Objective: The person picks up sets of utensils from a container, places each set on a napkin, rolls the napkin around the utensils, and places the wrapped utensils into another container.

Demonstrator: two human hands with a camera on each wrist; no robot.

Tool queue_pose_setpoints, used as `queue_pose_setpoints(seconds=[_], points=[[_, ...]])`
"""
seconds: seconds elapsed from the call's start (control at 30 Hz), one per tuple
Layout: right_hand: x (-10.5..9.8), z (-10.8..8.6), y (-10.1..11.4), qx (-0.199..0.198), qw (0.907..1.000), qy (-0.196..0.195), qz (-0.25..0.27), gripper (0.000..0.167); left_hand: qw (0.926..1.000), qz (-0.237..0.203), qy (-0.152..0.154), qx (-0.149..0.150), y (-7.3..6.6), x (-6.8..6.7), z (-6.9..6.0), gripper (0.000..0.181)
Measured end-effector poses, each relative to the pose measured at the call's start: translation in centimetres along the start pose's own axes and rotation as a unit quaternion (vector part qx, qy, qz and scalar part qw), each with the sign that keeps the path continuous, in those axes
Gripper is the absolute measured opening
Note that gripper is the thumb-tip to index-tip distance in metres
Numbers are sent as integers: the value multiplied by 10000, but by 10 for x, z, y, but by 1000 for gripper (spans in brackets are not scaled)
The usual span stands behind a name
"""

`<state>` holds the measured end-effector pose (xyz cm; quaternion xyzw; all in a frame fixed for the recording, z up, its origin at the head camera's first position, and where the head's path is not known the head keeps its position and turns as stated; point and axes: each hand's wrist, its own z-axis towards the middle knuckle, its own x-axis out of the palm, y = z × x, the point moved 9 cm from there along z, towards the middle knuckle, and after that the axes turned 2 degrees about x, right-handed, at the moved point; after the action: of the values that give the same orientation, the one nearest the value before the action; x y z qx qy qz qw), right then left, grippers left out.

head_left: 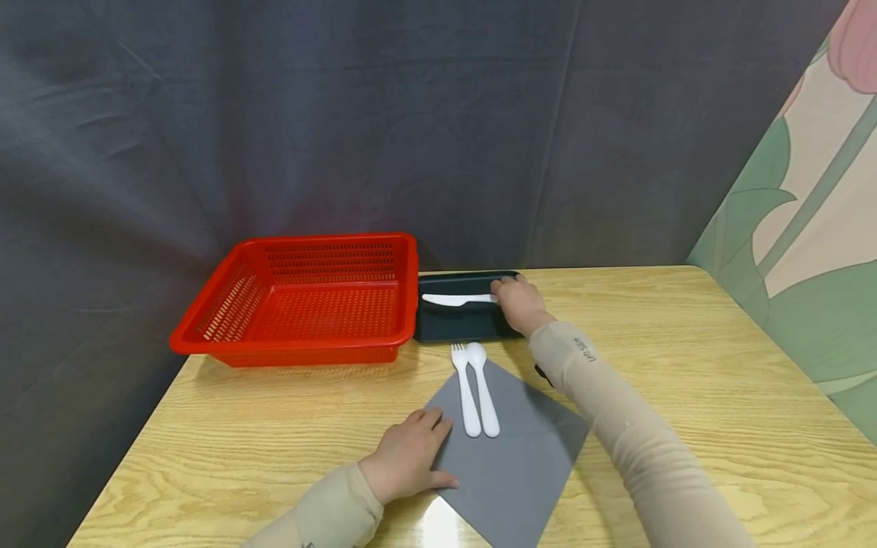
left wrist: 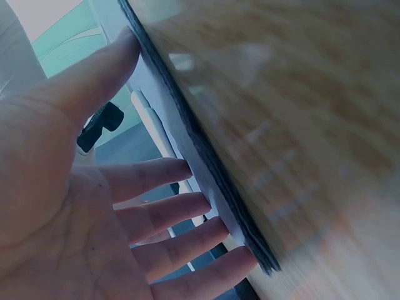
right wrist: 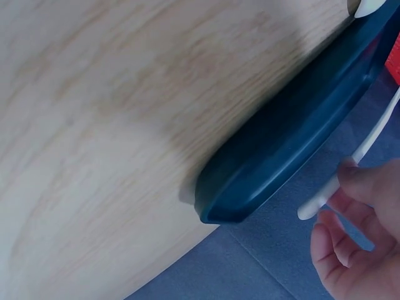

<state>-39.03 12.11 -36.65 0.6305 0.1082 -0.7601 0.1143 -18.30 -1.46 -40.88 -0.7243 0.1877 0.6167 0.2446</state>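
A white plastic knife (head_left: 452, 300) is pinched by its handle between the thumb and fingers of my right hand (head_left: 522, 304), over the dark tray (head_left: 466, 329). In the right wrist view the knife handle (right wrist: 320, 199) shows above the tray's rim. My left hand (head_left: 409, 455) rests with fingers spread at the left edge of a grey folded napkin (head_left: 510, 472); its layered edge appears in the left wrist view beside the fingertips. On the napkin lie a white fork (head_left: 468, 403) and a white spoon (head_left: 486, 399), side by side, their heads past its upper corner.
A red plastic basket (head_left: 294, 346) stands at the back left, against the tray's left side. Behind the wooden table (head_left: 685, 365) hangs a dark curtain (head_left: 411, 129). A wall with a painted flower pattern (head_left: 822, 289) borders the right side.
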Motion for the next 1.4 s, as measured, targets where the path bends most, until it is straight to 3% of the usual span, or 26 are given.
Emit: queue_pose_setpoints(seconds=[0.33,1.4], points=[[-12,-4,2,-190,9996,-230,30,7,9999,21,-76,67,0,-2,0,77],[-14,-11,-4,-22,9998,-11,219,7,10000,24,21,-11,0,0,1,77]])
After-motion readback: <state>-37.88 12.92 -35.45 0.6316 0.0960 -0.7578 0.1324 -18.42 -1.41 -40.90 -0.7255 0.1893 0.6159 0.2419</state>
